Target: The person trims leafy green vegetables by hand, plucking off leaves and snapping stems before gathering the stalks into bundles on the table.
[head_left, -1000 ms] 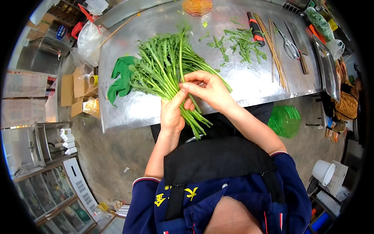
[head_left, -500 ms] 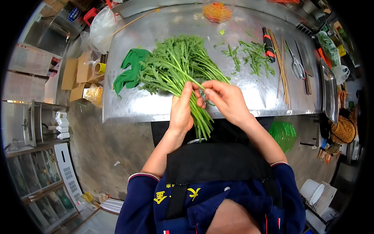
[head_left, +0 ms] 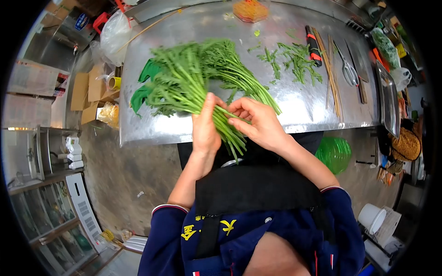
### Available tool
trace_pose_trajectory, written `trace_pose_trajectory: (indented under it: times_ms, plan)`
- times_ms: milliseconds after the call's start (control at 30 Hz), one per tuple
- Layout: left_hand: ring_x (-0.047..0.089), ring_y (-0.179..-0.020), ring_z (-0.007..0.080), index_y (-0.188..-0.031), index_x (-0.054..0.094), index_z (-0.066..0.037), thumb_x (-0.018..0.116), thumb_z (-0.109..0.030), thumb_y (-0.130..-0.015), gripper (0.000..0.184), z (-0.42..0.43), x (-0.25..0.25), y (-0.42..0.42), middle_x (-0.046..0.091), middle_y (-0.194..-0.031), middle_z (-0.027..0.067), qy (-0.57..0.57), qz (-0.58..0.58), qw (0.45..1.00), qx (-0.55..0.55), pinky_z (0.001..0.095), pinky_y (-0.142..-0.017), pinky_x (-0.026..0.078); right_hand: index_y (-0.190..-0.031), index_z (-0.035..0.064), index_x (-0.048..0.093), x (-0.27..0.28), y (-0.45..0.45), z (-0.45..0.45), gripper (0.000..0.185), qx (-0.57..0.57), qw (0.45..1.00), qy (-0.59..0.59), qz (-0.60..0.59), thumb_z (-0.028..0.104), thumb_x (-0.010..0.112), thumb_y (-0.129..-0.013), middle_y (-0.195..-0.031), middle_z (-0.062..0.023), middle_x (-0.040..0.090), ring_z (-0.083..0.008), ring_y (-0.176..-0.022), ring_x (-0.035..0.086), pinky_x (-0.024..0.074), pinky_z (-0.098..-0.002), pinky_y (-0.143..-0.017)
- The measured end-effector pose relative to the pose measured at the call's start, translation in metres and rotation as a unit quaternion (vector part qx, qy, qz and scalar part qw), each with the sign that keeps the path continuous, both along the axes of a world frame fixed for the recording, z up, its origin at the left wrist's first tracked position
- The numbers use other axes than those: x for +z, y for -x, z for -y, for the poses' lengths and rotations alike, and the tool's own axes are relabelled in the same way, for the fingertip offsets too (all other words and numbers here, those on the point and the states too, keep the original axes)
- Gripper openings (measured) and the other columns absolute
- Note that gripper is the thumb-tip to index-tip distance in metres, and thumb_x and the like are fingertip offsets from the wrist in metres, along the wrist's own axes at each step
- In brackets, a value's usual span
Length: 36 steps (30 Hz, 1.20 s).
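Covering most of the work area: metal counter [head_left: 294, 108], under and around the held bunch. The held bunch [head_left: 191, 94] of leafy greens has leaves angled over the counter and stem ends hanging past its near edge; leaves blurred. Looks light; stems probably springy and snappable, leaves soft and easy to bruise, maybe slick if damp. Best hold is likely mid-stem, below the leaves, loose enough not to crush. Second bunch [head_left: 251, 83] lies right of the held bunch, stems toward the near edge. Left hand [head_left: 205, 128] wraps the held bunch's stems, thumb across the top. Right hand [head_left: 258, 120] sits at the held bunch's right side, fingers drawn narrow against the stems; can't tell if one is pinched. Green cloth [head_left: 139, 95] is left of the held bunch, loose leaves [head_left: 299, 64] well to its right. Writing: blue label [head_left: 81, 21], far up-left of the held bunch, too small to read. Yellow characters [head_left: 228, 226] on dark blue clothing, below the held bunch: 金 and 大 readable, smaller ones between not.
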<state>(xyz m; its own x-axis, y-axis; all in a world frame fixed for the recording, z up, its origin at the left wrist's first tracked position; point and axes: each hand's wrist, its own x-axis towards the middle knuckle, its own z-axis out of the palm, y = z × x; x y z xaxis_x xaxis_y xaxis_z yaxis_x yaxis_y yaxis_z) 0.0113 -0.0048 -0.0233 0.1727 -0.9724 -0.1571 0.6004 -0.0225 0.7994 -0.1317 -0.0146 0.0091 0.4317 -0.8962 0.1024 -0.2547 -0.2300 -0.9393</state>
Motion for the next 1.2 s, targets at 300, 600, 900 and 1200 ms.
trace_pose_trajectory:
  times_ms: [300, 600, 900, 1200]
  plan:
    - [0.038, -0.058, 0.0104, -0.083, 0.047, -0.011, 0.052, -0.031, -0.089, 0.021, -0.003, 0.014, -0.024, 0.038, -0.065, -0.0018, -0.004, -0.089, 0.995, 0.035, 0.0291, -0.061, 0.038, -0.085, 0.0083, 0.066, -0.05, 0.06, 0.06, 0.018, -0.154, 0.96, 0.071, -0.221, 0.023, 0.058, -0.079, -0.077, -0.0092, 0.064, -0.0239, -0.069, 0.062, 0.0472, -0.0337, -0.061]
    - [0.036, -0.056, 0.0094, -0.092, 0.052, -0.006, 0.055, -0.02, -0.088, 0.015, -0.004, 0.017, -0.019, 0.036, -0.062, -0.0022, -0.042, -0.062, 0.995, 0.063, 0.0272, -0.059, 0.036, -0.088, 0.0021, 0.06, -0.048, 0.073, 0.079, 0.021, -0.184, 0.938, 0.107, -0.273, 0.021, 0.054, -0.082, -0.073, -0.0119, 0.063, -0.0266, -0.068, 0.061, 0.0467, -0.0359, -0.064]
    - [0.04, -0.056, 0.0089, -0.095, 0.054, -0.004, 0.054, -0.019, -0.088, 0.016, 0.004, 0.004, -0.015, 0.05, -0.071, 0.0011, -0.07, -0.134, 0.987, 0.054, 0.0267, -0.06, 0.04, -0.098, 0.002, 0.058, -0.009, 0.06, 0.042, 0.017, -0.103, 0.978, -0.114, 0.143, 0.012, 0.056, -0.085, -0.077, 0.0002, 0.06, -0.0035, -0.064, 0.051, 0.0409, -0.0185, -0.055]
    - [0.042, -0.057, 0.0098, -0.098, 0.055, -0.001, 0.057, -0.017, -0.086, 0.02, 0.008, 0.025, 0.008, 0.058, -0.092, 0.0136, -0.076, -0.116, 0.99, -0.037, 0.0273, -0.059, 0.04, -0.091, 0.0032, 0.06, -0.013, 0.033, 0.006, 0.016, -0.031, 0.999, -0.03, 0.007, 0.014, 0.062, -0.078, -0.069, -0.0036, 0.059, -0.0084, -0.055, 0.053, 0.0418, -0.0231, -0.051]
